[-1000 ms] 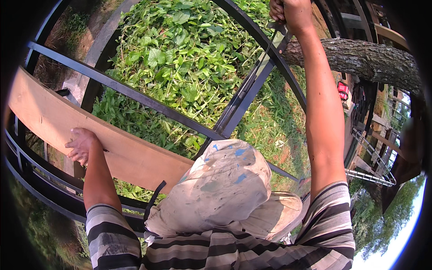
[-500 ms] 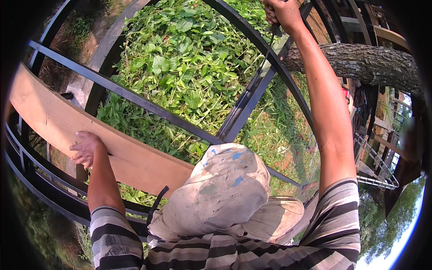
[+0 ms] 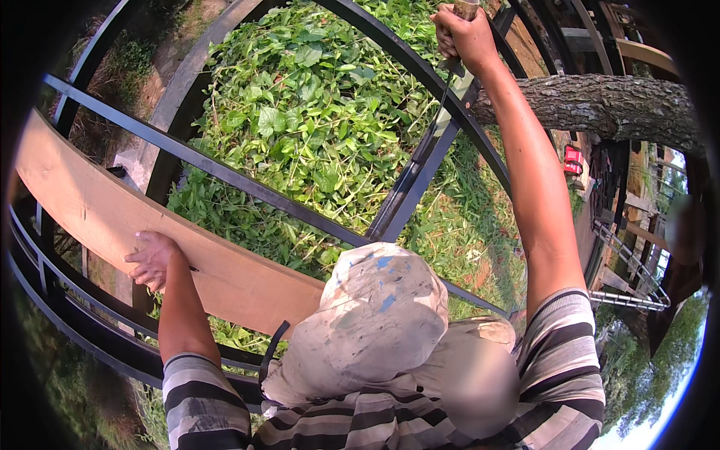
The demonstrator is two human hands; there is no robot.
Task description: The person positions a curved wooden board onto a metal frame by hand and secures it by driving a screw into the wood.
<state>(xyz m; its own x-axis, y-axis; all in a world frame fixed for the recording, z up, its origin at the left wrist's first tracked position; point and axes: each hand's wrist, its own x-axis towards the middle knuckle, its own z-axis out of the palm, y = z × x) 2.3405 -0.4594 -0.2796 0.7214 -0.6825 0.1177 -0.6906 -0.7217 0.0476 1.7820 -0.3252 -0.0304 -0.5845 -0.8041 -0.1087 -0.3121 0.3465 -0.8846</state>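
My left hand [image 3: 155,260] lies on a long, light-brown wooden plank [image 3: 217,281], its fingers spread near the lower edge. The plank slants from the far left toward my paint-marked, light trouser leg [image 3: 386,322]. At the top right, my right arm reaches far out, and my right hand [image 3: 466,37] is closed round the handle of a tool [image 3: 466,9]. The pale, round end of that handle sticks out above my fist. Below the fist a thin, dark blade or shaft [image 3: 445,96] points down; its exact kind cannot be made out.
Black metal bars [image 3: 202,161] cross in front of me, one joining a darker beam [image 3: 416,176]. Leafy green plants [image 3: 300,112] grow beyond them. A rough tree trunk [image 3: 600,105] runs behind my right arm. A red object [image 3: 573,160] and a metal rack [image 3: 630,270] are at the right.
My right hand has come slightly lower in view, and the tool's handle end now shows. The left hand sits a little further right and lower. The red object is more exposed.
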